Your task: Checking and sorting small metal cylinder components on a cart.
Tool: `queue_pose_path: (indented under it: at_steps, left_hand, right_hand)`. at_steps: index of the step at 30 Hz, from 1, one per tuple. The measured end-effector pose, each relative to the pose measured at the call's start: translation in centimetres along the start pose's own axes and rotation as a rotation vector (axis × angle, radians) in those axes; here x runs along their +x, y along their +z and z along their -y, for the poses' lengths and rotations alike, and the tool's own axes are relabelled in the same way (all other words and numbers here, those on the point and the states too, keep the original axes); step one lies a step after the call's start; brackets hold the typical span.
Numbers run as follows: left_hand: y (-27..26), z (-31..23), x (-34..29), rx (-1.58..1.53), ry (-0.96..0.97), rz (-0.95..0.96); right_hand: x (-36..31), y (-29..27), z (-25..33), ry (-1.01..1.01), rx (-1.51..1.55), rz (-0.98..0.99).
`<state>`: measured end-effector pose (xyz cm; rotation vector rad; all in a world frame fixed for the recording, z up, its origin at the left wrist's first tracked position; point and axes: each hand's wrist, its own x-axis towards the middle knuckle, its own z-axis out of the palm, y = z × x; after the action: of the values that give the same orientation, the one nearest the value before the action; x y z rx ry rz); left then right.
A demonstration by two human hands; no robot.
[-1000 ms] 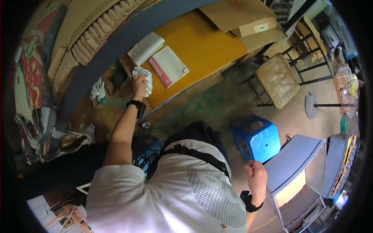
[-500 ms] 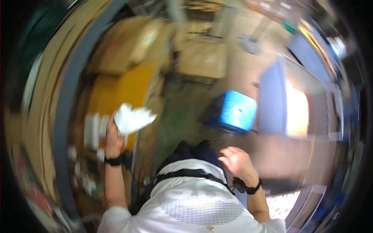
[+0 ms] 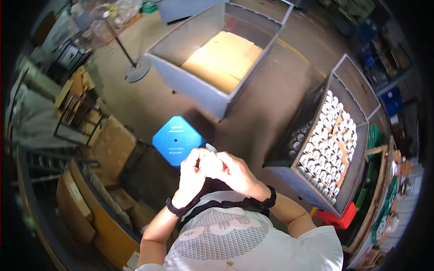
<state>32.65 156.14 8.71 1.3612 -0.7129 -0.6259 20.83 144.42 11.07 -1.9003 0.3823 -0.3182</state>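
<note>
Both of my hands meet in front of my waist, just over the near right edge of the blue plastic stool (image 3: 176, 137). Between them is a bunched white glove (image 3: 210, 164), overexposed, so its fingers are hard to make out. My left hand (image 3: 191, 177) pinches it from the left with curled fingers. From the other side, my right hand (image 3: 240, 175) grips it, thumb and fingers together. Dark bands circle both wrists.
A grey metal bin (image 3: 190, 80) lined with cardboard stands ahead. To the right, another metal bin (image 3: 289, 174) holds many white-and-dark cylindrical parts (image 3: 323, 158). A cardboard-covered chair (image 3: 115, 144) stands left, a red container (image 3: 337, 217) at right, and a round-based stand (image 3: 137, 71) farther off.
My view has swung right, toward the bins. My left hand has carried the white glove from the left side to my middle, where my right hand now grips it too.
</note>
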Motion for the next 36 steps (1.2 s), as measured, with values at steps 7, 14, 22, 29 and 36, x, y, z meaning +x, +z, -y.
queue_pose_path:
  at_steps: [7, 14, 22, 29, 36]
  left_hand:
    - [10.5, 3.0, 11.8, 0.243, -0.080, 0.214]
    - [16.1, 4.0, 23.3, -0.766, -0.529, 0.401]
    - [20.1, 3.8, 37.5, -1.129, -0.751, 0.270]
    - [20.7, 9.0, 43.7, -0.794, -0.864, 0.266]
    - [28.8, 9.0, 49.8, 0.384, -0.335, 0.407]
  right_hand:
    - [3.6, -13.5, -3.6, 0.071, -0.084, -0.334]
    - [9.2, -17.3, -5.5, -0.212, -0.371, -0.330]
    - [14.8, -26.7, -8.6, -0.036, -0.392, -0.184]
    - [20.1, -35.6, -13.0, 0.111, -0.309, -0.210]
    - [26.7, -49.6, -20.5, 0.075, -0.277, -0.006]
